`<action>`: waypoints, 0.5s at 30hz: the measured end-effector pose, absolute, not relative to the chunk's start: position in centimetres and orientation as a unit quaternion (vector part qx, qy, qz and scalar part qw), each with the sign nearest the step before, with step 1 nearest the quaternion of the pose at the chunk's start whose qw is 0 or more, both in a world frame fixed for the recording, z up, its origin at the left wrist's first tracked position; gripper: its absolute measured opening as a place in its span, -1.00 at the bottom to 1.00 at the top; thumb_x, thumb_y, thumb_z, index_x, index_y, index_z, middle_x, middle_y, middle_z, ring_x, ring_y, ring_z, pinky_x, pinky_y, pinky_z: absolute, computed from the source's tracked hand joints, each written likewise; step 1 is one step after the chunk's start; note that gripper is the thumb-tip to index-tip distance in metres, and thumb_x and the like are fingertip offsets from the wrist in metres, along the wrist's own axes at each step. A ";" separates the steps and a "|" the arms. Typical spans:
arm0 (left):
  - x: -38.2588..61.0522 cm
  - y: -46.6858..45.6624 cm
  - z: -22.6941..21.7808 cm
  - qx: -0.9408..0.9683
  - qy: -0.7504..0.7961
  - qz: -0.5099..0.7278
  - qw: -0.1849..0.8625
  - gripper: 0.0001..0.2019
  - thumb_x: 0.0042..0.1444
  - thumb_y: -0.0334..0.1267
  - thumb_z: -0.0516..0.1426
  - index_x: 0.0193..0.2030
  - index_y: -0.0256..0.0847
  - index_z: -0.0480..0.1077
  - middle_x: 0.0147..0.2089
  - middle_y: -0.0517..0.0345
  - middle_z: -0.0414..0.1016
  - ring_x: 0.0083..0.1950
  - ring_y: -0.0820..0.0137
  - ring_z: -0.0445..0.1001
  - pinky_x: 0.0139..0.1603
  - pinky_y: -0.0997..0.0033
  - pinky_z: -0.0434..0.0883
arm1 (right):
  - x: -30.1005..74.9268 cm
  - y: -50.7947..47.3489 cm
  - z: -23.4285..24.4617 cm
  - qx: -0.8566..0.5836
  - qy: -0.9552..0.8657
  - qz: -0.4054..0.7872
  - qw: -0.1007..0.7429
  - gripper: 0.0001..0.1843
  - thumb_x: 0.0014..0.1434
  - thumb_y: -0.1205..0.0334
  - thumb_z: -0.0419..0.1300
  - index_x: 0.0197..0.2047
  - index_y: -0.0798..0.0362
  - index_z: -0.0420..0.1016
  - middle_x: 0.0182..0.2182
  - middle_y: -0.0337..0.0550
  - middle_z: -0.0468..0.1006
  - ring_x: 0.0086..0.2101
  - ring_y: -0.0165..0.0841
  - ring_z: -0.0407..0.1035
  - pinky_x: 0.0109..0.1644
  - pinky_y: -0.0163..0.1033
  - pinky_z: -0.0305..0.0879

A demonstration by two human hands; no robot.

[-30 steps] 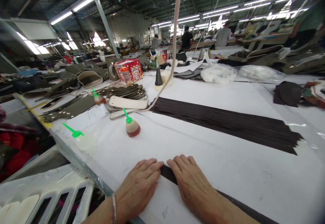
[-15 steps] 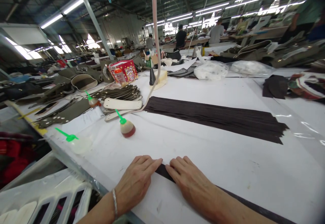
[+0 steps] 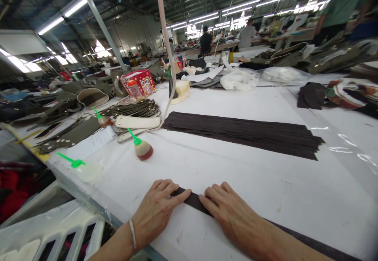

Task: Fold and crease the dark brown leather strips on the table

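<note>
A long dark strip [image 3: 195, 202] of fabric or leather lies along the front of the white table, running under both hands and off to the lower right. With bent fingers and its thumb stretched along the strip, my left hand [image 3: 156, 209] holds the strip's left end. My right hand [image 3: 233, 213] grips the same strip a short way to the right, fingertips pressed down on it. A small gap of bare strip shows between the two thumbs. Beyond the hands lies a stack of similar dark strips [image 3: 242, 135].
Squeeze bottles with green nozzles, one with brownish liquid [image 3: 143, 150] and one pale [image 3: 88, 172], stand on the left. Behind them are cream straps [image 3: 137, 122] and a hanging hose [image 3: 167, 40]. A white slatted crate [image 3: 59, 233] sits below the table edge. Several people are farther back.
My hands have moved slightly apart along the strip, and the left thumb now stretches out more from the fingers. The whole view has shifted a little.
</note>
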State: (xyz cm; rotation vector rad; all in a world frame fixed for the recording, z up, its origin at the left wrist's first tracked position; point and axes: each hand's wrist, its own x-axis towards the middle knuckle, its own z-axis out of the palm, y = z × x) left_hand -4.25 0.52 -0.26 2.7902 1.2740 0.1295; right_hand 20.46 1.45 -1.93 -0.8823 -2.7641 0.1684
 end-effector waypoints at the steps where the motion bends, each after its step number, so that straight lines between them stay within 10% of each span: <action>1: -4.2 0.5 -0.2 0.909 0.413 0.037 0.030 -0.39 0.14 -0.54 0.01 0.29 0.07 0.15 -0.02 0.08 0.35 0.00 0.22 0.28 0.04 0.12 0.26 | 20.8 1.4 -1.9 -0.303 -0.944 0.059 0.115 -0.68 0.16 0.56 0.09 -0.03 0.12 0.34 -0.28 -0.15 0.35 -0.30 -0.28 0.18 -0.18 -0.16 0.04; 15: -1.2 0.0 0.2 0.893 0.418 0.164 0.008 -0.51 0.15 -0.60 -0.11 0.11 -0.11 0.36 0.10 -0.01 0.31 0.11 0.21 0.27 0.05 0.13 0.31 | 23.5 0.7 -1.1 -0.307 -0.943 0.080 0.106 -0.66 0.09 0.59 0.06 -0.09 0.09 0.33 -0.27 -0.16 0.34 -0.29 -0.30 0.18 -0.16 -0.14 0.02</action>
